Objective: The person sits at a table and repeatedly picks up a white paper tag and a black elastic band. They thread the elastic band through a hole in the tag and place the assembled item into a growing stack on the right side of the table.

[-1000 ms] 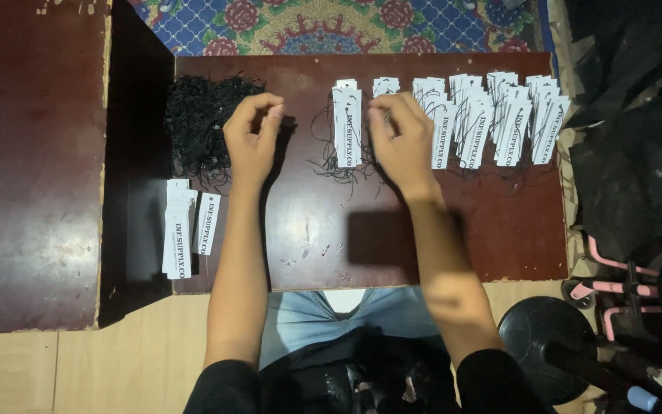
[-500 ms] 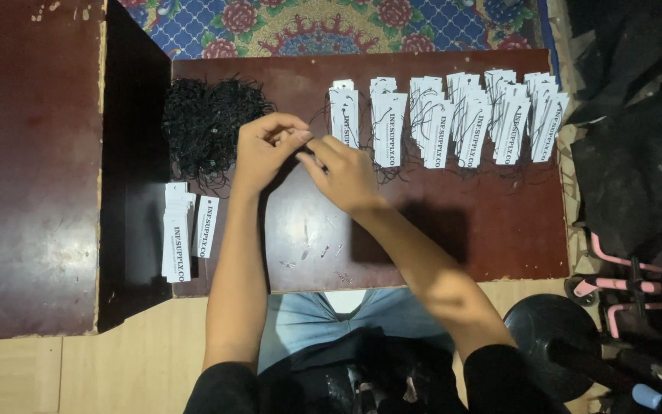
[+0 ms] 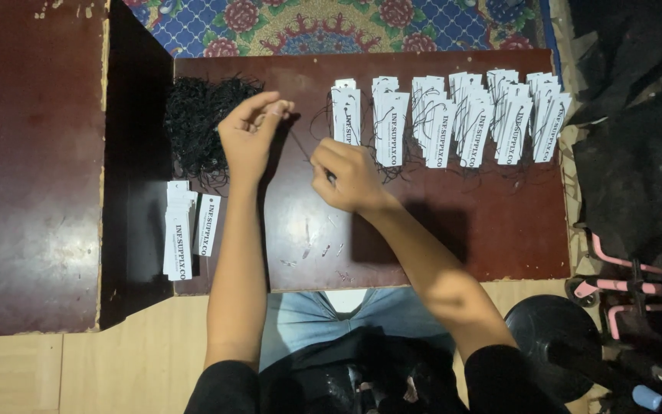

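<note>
A thin black string (image 3: 301,146) stretches taut over the dark table (image 3: 438,238), pinched at its ends between the closed fingertips of the left hand (image 3: 250,136) and right hand (image 3: 346,175). A heap of black strings (image 3: 201,126) lies at the left hand's nine o'clock. White tags (image 3: 453,115) sit in a row at the right hand's two o'clock, and a small tag stack (image 3: 181,230) lies at seven o'clock.

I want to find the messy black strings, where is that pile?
In the head view, the pile of black strings lies at the table's far left end, beside the left hand.
</note>
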